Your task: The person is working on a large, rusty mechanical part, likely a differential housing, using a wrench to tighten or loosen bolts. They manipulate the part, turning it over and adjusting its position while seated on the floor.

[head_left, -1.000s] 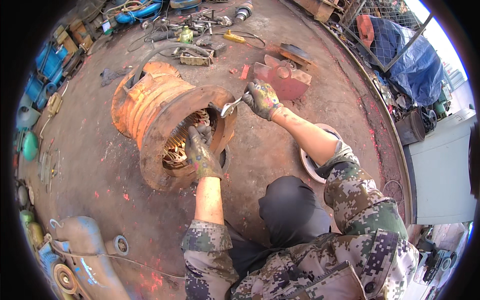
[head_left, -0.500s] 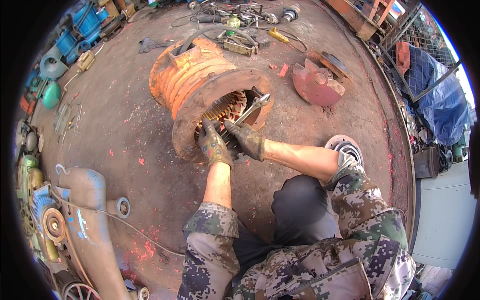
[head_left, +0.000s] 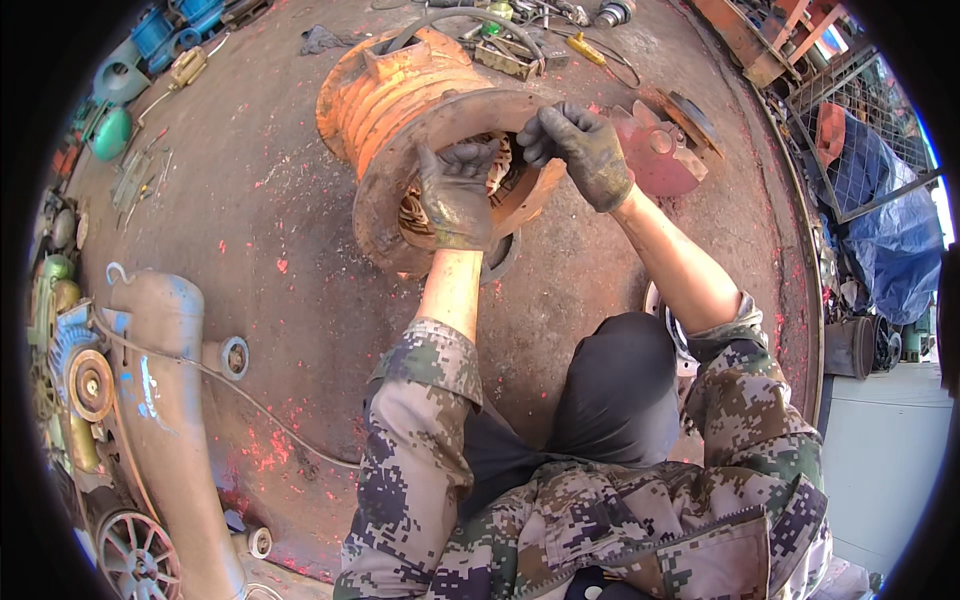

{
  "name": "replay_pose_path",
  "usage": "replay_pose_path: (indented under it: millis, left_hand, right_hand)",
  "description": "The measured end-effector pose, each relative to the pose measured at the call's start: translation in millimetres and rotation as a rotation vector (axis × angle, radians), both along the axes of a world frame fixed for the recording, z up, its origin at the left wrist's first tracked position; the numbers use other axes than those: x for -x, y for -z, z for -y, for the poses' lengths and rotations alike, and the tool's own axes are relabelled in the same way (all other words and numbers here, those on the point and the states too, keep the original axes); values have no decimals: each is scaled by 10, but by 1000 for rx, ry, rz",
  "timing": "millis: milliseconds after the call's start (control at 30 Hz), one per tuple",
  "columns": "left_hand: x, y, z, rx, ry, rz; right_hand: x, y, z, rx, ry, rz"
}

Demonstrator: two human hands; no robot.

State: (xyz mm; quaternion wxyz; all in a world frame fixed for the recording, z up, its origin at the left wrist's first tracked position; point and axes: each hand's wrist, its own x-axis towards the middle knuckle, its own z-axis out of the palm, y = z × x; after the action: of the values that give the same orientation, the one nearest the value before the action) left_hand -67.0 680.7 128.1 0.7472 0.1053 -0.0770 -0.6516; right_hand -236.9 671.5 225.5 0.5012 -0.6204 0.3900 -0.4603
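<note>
An orange, ribbed motor housing (head_left: pixel 400 100) lies on its side before me, its rusty round flange (head_left: pixel 382 205) facing me. Windings (head_left: pixel 412 212) show inside the opening, partly covered by my hands. My gloved left hand (head_left: pixel 460 200) is at the opening, palm turned up, thumb apart from loosely bent fingers, with nothing visible in it. At the flange's upper right edge is my gloved right hand (head_left: pixel 588 160), its fingers curled together; whatever they hold, if anything, is hidden. Part of a dark ring (head_left: pixel 503 262) shows below the flange.
A red, notched disc-like part (head_left: pixel 655 150) lies right of the housing. Beyond it are cables, a tool box (head_left: pixel 508 60) and a yellow-handled tool (head_left: pixel 585 48). A large grey pipe-like casting (head_left: pixel 170 330) stands at left, a cable across it. A mesh cage with blue tarp (head_left: pixel 890 230) borders the right.
My right hand has moved up and right, to the flange edge; the wrench it held is out of sight. My left hand has risen and turned palm up. The view has shifted.
</note>
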Motion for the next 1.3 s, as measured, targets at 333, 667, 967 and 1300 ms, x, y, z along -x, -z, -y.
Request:
replay_pose_path:
  millis: [333, 667, 967, 1300]
  left_hand:
    - [-822, -416, -355, -11, -347, 154]
    - [-1077, -401, -541, -253, -316, 260]
    - [-703, -338, -567, -241, -440, 608]
    - [-699, -732, -257, -460, -811, 1258]
  right_hand:
    - [219, 1884, -348, -179, -206, -908]
    - [437, 3181, -1041, 52, -451, -1189]
    - [427, 3116, -1126, -110, -441, -1119]
    - [1089, 2394, -255, -462, 122, -872]
